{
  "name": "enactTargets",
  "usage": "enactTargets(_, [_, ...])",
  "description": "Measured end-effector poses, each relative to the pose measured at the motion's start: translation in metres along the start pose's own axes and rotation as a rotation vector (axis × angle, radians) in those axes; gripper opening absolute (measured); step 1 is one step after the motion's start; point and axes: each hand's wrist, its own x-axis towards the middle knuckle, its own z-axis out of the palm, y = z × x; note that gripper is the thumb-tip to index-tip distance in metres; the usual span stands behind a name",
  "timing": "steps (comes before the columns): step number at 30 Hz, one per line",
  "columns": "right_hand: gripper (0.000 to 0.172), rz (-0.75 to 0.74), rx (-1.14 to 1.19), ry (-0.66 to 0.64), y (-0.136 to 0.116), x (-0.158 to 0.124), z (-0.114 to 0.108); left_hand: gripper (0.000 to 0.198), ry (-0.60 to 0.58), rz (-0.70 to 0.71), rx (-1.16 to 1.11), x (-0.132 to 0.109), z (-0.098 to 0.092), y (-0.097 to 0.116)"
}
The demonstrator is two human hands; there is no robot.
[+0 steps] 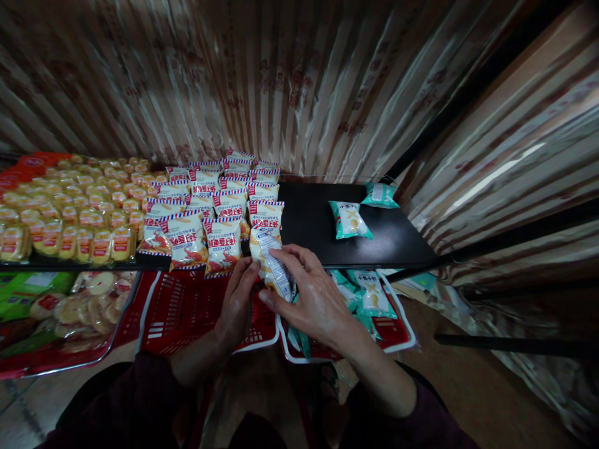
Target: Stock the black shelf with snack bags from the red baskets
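Between my hands, at the shelf's front edge, is a white and orange snack bag [270, 265] with its printed back partly showing. My right hand [314, 299] grips the bag from the right, thumb low and fingers across its face. My left hand [236, 305] is closed at the bag's left side, thumb and fingertips against its edge; part of that contact is hidden. Just behind stands a similar snack bag [266, 214] with a red, white and blue top. Left of it, rows of the same bags [223, 243] stand upright.
Small yellow packaged cakes [88, 218] fill the left of the black shelf [304, 218]. Two green snack bags [352, 219] lie on its right. Below are an open red basket [182, 312] and another basket [406, 330] holding green bags. A curtain [281, 93] hangs behind.
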Motion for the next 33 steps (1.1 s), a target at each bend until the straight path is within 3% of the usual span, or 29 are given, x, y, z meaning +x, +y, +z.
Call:
enactTargets(9, [0.064,-0.060,-0.058,-0.024,-0.003,-0.001,0.008,0.026,0.024,-0.069,-0.024,-0.003,0.007,0.016])
enactTargets(16, [0.039,-0.073,0.164,0.026,0.000,0.001,0.008,0.053,-0.017,-0.201,-0.136,0.000,0.002,0.005])
enactTargets(23, [0.032,0.169,0.448,0.153,0.015,0.011,0.016,0.054,0.038,-0.327,-0.180,0.001,-0.001,0.004])
enactTargets(28, [0.046,0.338,0.682,0.302,0.032,0.020,0.027,0.054,0.003,-0.365,-0.244,0.001,-0.002,0.003])
enactTargets(33, [0.046,0.443,0.983,0.140,0.034,0.023,0.033,0.048,-0.028,-0.442,-0.235,0.001,-0.001,0.003])
